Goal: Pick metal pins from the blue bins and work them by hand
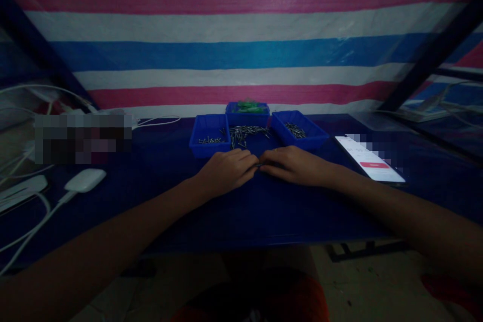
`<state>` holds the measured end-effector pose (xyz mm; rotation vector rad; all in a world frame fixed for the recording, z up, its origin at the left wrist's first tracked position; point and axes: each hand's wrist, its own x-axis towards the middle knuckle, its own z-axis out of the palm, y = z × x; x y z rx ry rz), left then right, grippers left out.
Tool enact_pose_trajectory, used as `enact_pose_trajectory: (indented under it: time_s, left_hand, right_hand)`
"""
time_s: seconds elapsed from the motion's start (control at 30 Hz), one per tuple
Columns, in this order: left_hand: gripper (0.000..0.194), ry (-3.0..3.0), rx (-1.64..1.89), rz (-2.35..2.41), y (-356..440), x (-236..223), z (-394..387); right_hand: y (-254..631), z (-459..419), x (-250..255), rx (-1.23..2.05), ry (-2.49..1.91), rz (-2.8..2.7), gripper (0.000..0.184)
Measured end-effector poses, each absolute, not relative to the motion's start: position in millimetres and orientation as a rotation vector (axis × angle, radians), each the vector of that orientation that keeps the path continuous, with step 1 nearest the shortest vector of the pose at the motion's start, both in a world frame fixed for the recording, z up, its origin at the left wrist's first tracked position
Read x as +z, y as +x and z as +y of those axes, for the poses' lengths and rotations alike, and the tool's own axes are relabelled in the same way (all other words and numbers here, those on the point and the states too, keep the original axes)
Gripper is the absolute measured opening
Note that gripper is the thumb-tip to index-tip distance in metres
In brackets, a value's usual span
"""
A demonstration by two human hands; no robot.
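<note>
My left hand (228, 170) and my right hand (296, 165) meet just above the blue table, fingertips almost touching. Between them shows a small thin metal piece (258, 165), pinched from both sides; its exact kind is too small and dark to make out. Behind the hands lies a loose pile of slim metal pieces (247, 134) on the table. A blue bin (209, 150) stands behind my left hand with short metal pieces (211, 140) in it. Another blue bin (316, 140), behind my right hand, holds more metal pieces (295, 131).
A third blue bin (248, 117) at the back contains green material (249, 106). A lit phone (368, 161) lies to the right. On the left are a white charger (86, 180), white cables and a pixelated patch. A striped sheet (241, 55) hangs behind the table (264, 216).
</note>
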<state>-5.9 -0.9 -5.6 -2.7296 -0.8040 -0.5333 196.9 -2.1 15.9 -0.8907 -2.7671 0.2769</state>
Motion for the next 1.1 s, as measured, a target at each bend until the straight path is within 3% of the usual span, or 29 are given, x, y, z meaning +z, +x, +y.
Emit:
enact_pose_trajectory:
  time_s: [0.33,1.1]
  left_hand:
    - [0.022,-2.690,-0.491,-0.934,-7.2,-5.5,0.7]
    - [0.023,-2.682,-0.549,-0.737,-6.2,-2.1,-4.6]
  right_hand:
    - [199.9,0.4,15.6,0.210,-0.914,-2.733,0.024]
    - [197.7,0.1,12.6,0.149,-0.846,-2.826,0.018]
